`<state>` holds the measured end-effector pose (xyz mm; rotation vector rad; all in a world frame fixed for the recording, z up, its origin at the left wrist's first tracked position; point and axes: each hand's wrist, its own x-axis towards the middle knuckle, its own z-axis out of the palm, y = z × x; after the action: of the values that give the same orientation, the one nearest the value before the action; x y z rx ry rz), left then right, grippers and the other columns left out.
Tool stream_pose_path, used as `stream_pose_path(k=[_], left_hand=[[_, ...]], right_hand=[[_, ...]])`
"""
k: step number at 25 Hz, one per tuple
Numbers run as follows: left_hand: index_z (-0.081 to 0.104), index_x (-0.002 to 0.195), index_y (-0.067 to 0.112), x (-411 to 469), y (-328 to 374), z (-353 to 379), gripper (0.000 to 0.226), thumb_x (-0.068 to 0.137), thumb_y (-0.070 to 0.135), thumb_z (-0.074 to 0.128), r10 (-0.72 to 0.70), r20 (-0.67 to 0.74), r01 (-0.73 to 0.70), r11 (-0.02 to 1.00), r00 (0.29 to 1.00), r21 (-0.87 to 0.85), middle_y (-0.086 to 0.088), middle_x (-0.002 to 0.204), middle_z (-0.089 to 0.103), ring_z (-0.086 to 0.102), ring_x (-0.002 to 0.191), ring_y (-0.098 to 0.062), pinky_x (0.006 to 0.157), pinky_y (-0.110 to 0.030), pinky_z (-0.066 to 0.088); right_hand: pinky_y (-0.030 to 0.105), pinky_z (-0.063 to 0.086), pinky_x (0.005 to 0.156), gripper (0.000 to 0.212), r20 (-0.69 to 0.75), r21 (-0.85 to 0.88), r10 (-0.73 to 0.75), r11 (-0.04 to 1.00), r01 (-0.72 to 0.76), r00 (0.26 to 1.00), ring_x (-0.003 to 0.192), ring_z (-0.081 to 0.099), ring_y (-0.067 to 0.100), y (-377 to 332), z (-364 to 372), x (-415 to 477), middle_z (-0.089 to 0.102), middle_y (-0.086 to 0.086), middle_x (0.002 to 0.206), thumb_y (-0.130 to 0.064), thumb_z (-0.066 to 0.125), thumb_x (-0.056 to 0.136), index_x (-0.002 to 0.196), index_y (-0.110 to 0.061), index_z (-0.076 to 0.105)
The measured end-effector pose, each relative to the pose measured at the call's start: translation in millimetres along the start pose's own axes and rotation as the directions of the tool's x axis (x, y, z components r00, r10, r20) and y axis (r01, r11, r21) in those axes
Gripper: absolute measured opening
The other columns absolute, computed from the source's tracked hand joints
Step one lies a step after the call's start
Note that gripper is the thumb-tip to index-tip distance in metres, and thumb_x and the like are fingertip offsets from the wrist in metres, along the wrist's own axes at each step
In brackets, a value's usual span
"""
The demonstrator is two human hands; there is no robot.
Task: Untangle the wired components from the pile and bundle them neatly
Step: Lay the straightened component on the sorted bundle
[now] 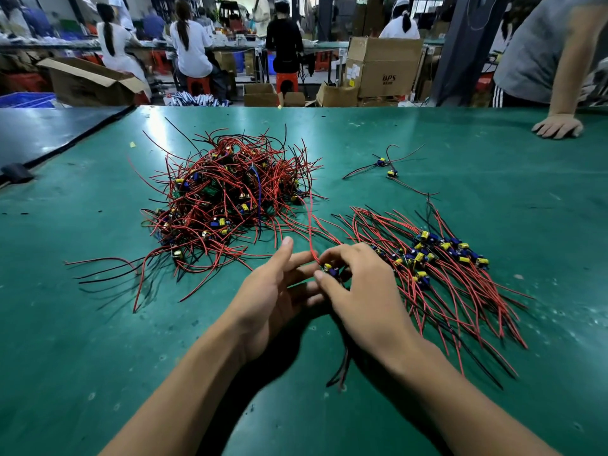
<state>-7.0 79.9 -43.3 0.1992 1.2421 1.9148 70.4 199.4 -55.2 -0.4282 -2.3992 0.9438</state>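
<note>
A tangled pile point(227, 199) of red and black wires with small yellow and blue components lies left of centre on the green table point(98, 340). To the right, a sorted row point(450, 261) of the same components lies with its wires fanned out side by side. My right hand point(358, 291) pinches one small component point(330, 269) between thumb and fingers. Its red wire runs up toward the pile and its other wires hang below my wrist. My left hand point(273, 294) is beside it with straight fingers, its fingertips touching near the component.
Two loose wired components point(386, 167) lie apart at the back right. Another person's hand point(557, 126) rests on the table's far right edge. A black strip point(19, 172) crosses the far left. Cardboard boxes and seated workers are beyond the table.
</note>
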Motion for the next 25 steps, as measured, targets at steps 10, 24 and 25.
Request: stream_pose_path(k=[10,24,25], left_hand=[[0.061,0.115,0.004,6,-5,-7,0.058,0.086,0.052,0.046,0.017,0.020,-0.019,0.995,1.000,0.094,-0.016,0.110,0.072,0.072,0.092,-0.032,0.076,-0.036,0.060],[0.060,0.108,0.000,6,-4,-10,0.051,0.098,0.046,0.039,0.028,0.011,-0.029,0.995,1.000,0.098,-0.018,0.088,0.071,0.071,0.071,-0.031,0.064,-0.034,0.060],[0.060,0.108,0.000,6,-4,-10,0.052,0.098,0.046,0.040,0.027,0.013,-0.028,0.995,1.000,0.099,-0.018,0.088,0.071,0.071,0.071,-0.031,0.063,-0.034,0.060]], right_hand=[[0.047,0.022,0.117,0.068,-0.001,-0.555,0.261,0.803,-0.218,0.965,0.144,0.023,0.028,42,-23,15,0.035,0.006,0.153,-0.066,0.056,0.087,0.145,-0.035,0.042],[0.040,0.047,0.083,0.047,-0.089,-0.585,0.113,0.798,-0.144,0.990,0.115,0.050,0.031,42,-23,21,0.059,0.006,0.127,-0.048,0.042,0.102,0.143,-0.025,0.046],[0.041,0.047,0.086,0.052,-0.078,-0.606,0.139,0.779,-0.158,0.987,0.118,0.047,0.032,42,-22,21,0.057,0.006,0.130,-0.054,0.041,0.101,0.144,-0.026,0.045]])
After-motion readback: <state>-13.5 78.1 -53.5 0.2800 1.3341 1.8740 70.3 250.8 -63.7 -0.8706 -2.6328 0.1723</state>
